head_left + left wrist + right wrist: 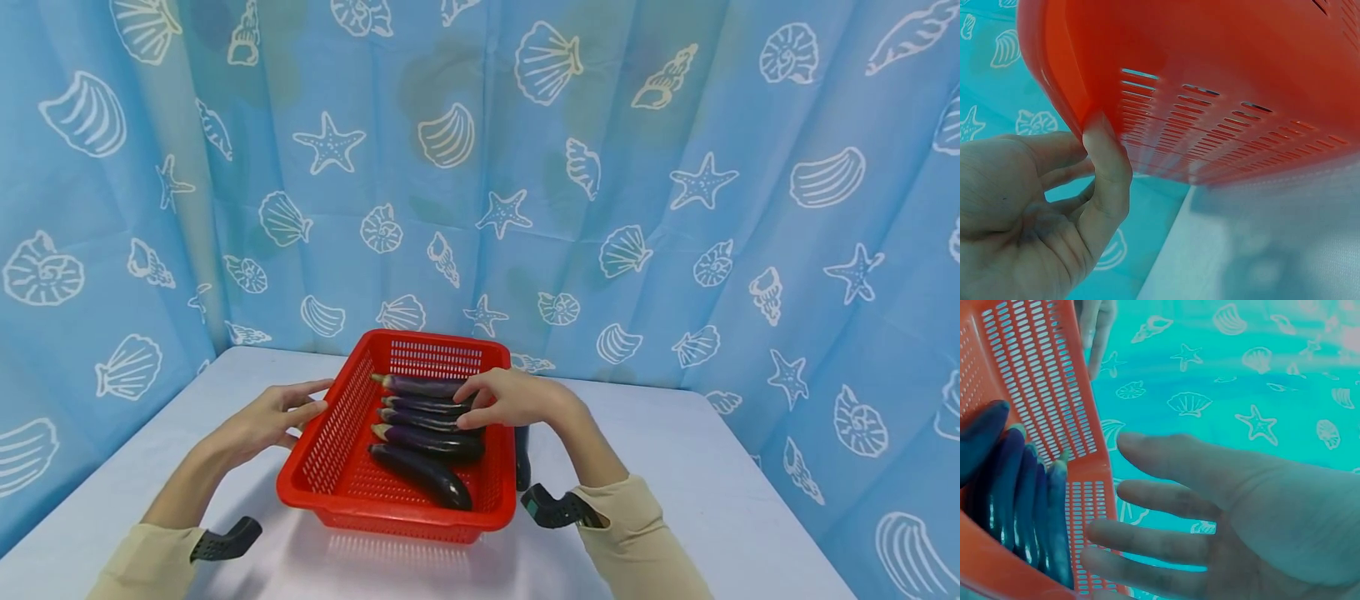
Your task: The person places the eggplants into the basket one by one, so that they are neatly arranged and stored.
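A red plastic basket (pixel 408 515) with slotted walls holds several dark purple eggplants (pixel 431 443), laid side by side with their stems to the left. My left hand (pixel 262 423) pinches the basket's left rim; in the left wrist view the thumb (pixel 1110 165) lies against the outer wall under the rim. My right hand (pixel 510 398) hovers over the basket's right side, its fingers spread and loosely bent, with nothing in them. Partly hidden behind the right wall, another dark eggplant (pixel 522 458) lies outside the basket. Whether the basket's base fully touches the table is unclear.
The basket stands over a white table (pixel 660 492). A blue curtain (pixel 465 208) printed with shells and starfish hangs behind the table and along its sides. Black wrist mounts (pixel 227 540) sit on both forearms. A shadow falls on the table below the basket's near side.
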Available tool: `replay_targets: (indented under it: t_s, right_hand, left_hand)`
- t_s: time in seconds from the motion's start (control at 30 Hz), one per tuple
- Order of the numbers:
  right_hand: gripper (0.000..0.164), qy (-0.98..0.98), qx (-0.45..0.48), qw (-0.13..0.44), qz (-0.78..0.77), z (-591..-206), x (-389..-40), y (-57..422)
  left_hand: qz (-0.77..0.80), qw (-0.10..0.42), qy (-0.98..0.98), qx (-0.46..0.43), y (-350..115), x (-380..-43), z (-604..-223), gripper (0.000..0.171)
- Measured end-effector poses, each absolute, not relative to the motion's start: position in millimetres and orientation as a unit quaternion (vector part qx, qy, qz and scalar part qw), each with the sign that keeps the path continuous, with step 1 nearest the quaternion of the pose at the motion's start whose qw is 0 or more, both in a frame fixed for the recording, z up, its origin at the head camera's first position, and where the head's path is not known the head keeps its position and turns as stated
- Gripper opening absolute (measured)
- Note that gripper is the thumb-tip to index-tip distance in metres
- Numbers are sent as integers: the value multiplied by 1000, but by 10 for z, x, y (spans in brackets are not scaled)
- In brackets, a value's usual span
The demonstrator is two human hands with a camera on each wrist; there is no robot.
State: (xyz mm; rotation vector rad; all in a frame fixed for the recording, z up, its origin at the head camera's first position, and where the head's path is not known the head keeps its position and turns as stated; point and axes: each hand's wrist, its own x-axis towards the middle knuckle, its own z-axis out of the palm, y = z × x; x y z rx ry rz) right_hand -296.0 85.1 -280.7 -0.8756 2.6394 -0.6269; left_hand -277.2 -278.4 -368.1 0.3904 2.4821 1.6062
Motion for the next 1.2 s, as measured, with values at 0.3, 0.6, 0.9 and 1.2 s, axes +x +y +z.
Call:
replay_targets:
  t_s: [0.3,0.6,0.9,1.2]
  right_hand:
    - [45,918,-257,84,-290,-2918,-2895,1033]
    - [46,921,-220,39,-321,-3068,-2851,1214]
    - [47,914,-196,45,-353,-3248,-2921,1382]
    - [46,931,-140,40,-335,-3341,-2940,1427]
  left_hand:
    - [535,78,831,127,-2788,-2774,-3692,69]
    - [535,76,832,125,-2783,-2779,-3695,69]
    - [537,76,830,130,-2804,-2772,-3693,69]
    - [538,77,829,130,-2797,-2768,-3694,70]
